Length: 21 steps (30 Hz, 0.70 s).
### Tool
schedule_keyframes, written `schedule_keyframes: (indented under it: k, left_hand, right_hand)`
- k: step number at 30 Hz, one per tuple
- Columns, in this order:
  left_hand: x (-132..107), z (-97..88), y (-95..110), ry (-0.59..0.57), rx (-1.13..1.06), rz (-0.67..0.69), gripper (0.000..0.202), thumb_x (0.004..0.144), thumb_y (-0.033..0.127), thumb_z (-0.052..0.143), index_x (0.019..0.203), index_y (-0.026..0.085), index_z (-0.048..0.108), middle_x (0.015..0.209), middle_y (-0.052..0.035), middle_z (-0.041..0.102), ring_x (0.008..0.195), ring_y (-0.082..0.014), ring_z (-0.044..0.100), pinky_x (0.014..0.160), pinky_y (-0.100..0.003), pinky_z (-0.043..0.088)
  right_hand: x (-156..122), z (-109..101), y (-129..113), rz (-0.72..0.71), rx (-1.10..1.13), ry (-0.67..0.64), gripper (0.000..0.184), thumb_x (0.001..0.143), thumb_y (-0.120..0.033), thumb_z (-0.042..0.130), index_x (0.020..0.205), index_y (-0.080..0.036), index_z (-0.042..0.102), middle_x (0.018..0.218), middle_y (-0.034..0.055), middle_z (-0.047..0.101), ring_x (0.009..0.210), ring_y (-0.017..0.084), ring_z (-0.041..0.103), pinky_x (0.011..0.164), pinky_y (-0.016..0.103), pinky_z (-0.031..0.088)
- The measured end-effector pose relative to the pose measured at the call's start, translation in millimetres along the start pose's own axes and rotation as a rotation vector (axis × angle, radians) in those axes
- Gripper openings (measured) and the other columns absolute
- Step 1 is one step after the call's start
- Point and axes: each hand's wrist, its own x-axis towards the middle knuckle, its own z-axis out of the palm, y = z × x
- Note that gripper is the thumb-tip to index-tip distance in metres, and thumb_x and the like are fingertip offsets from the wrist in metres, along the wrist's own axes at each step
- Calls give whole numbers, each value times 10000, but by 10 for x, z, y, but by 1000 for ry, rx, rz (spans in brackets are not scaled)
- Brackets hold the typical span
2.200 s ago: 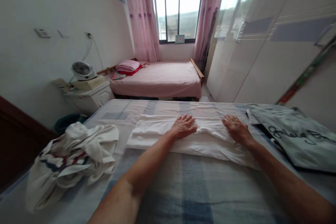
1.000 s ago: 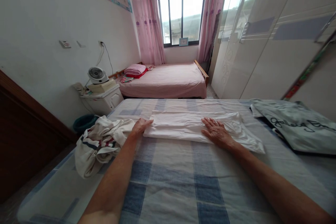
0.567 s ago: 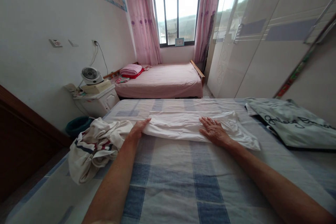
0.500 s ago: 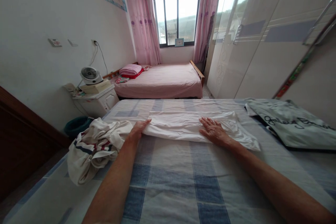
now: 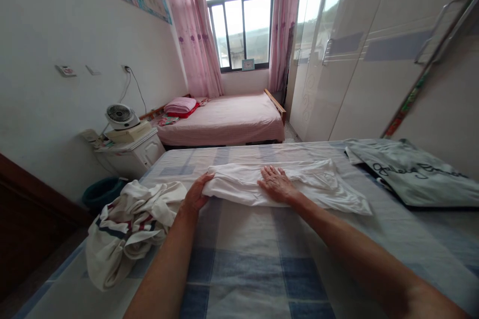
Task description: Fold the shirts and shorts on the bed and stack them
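A white garment [image 5: 235,184], folded into a long strip, lies across the checked bedsheet [image 5: 243,254]. Its left end is pinched by my left hand [image 5: 197,192], the thumb on top and the other fingers partly hidden underneath. My right hand [image 5: 277,184] rests flat on the middle of the strip, fingers stretched out. The garment's right end spreads looser and wrinkled. Left of my left forearm is a crumpled cream garment [image 5: 130,229] with dark blue and red stripes.
A grey-green garment with black lettering [image 5: 415,172] lies folded at the right. Beyond stands a second bed with a pink sheet [image 5: 232,119]. A fan [image 5: 121,116] sits on the bedside cabinet [image 5: 144,147], above a dark teal bin [image 5: 103,192]. Glossy wardrobe doors [image 5: 348,75] line the right side.
My right hand has slid left along the white garment, closer to my left hand. My left hand keeps its hold on the left end. The view has shifted slightly.
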Motion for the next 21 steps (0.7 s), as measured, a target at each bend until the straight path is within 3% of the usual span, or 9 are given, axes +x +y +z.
schedule_keyframes:
  k: [4, 8, 11, 13, 16, 18, 21]
  left_hand:
    - [-23, 97, 35, -32, -23, 32, 332, 728, 219, 586, 1056, 171, 598, 841, -28, 687, 651, -132, 629, 537, -194, 487]
    - [-52, 294, 84, -55, -4, 73, 327, 734, 239, 583, 1059, 204, 597, 859, -16, 671, 659, -123, 613, 555, -194, 484]
    - [-57, 559, 156, -127, -73, 91, 362, 711, 200, 604, 1072, 206, 582, 818, 13, 651, 617, -90, 597, 560, -177, 486]
    - [-38, 797, 218, -197, -126, 90, 389, 696, 164, 613, 1081, 198, 574, 784, 30, 637, 585, -71, 587, 550, -162, 479]
    - [42, 1239, 300, -297, -168, 71, 409, 680, 134, 626, 1084, 177, 578, 737, 37, 615, 545, -59, 565, 508, -147, 451]
    - [128, 1585, 318, -379, -171, 71, 438, 667, 126, 638, 1099, 166, 583, 712, 37, 601, 523, -51, 541, 485, -137, 425]
    - [266, 2150, 223, -511, -132, 83, 527, 648, 120, 650, 1166, 174, 572, 691, 43, 583, 493, -37, 505, 455, -127, 386]
  right_hand:
    - [-110, -49, 92, 36, -26, 186, 578, 933, -462, 290, 1388, -134, 428, 1472, 144, 358, 1396, 285, 224, 1120, 494, 128]
    - [-195, -63, 215, -33, 65, 44, 569, 933, -488, 295, 1374, -164, 454, 1481, 100, 358, 1389, 258, 251, 1125, 454, 179]
    - [-276, -182, 428, -4, 234, 148, 572, 947, -467, 241, 1393, -161, 426, 1478, 91, 367, 1383, 216, 273, 1127, 412, 216]
    - [-384, -293, 662, 76, 466, 226, 569, 942, -471, 241, 1390, -176, 430, 1449, 91, 415, 1360, 204, 325, 1113, 399, 263]
    - [-627, -412, 1094, 238, 809, 242, 586, 934, -504, 217, 1381, -192, 434, 1397, 119, 477, 1223, 231, 508, 1006, 423, 412]
    - [-805, -436, 1367, 358, 1030, 234, 617, 929, -531, 209, 1379, -166, 420, 1356, 161, 511, 1105, 238, 600, 916, 414, 485]
    - [-1018, -405, 1667, 463, 1333, 252, 640, 920, -558, 213, 1368, -142, 404, 1311, 191, 545, 1063, 240, 626, 894, 417, 502]
